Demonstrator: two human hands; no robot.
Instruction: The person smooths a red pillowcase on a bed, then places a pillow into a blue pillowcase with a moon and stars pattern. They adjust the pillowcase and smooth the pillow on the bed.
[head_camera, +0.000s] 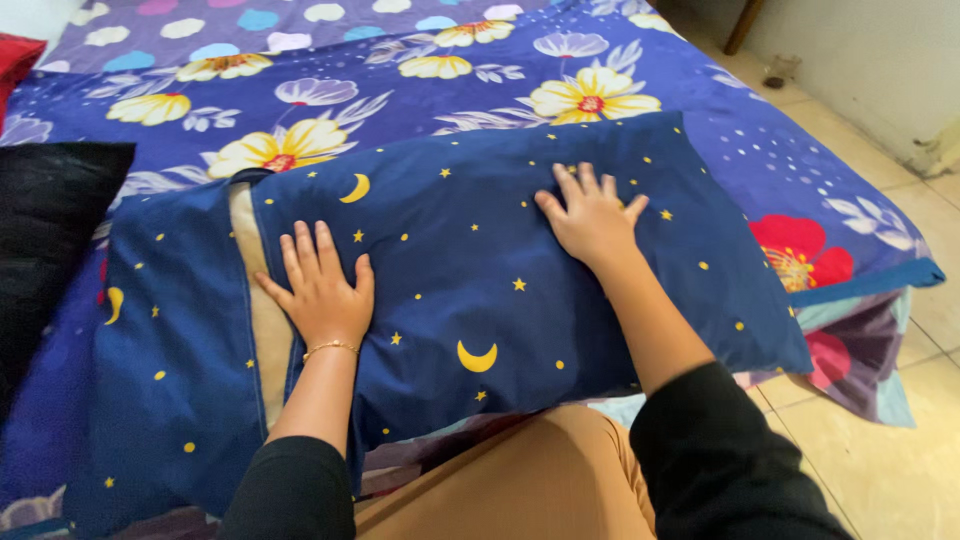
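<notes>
Spread across most of the frame was a bed, its sheet purple-blue with big yellow and white flowers, and a pale tiled floor ran down the right side. Front and centre lay the pillow — dark navy cover, dotted with small yellow stars and crescent moons — stretching from the lower left up toward the middle right of the picture. Its open end sat at the left, where a strip of cream inner pillow showed between the folds of the cover. Left hand was down flat on the pillow just right of that cream strip, fingers spread, palm pressing, gripping nothing; a thin gold bracelet circled the wrist. Right hand was planted higher, in the upper middle of the pillow, also open and flat with fingers fanned out — holding nothing, only resting on the fabric. Both arms came up from the bottom edge in black sleeves, and a tan trouser leg filled the gap between them. At the far left edge sat a black cushion, touching the pillow's left end, and a sliver of red fabric peeked in at the upper left corner.
</notes>
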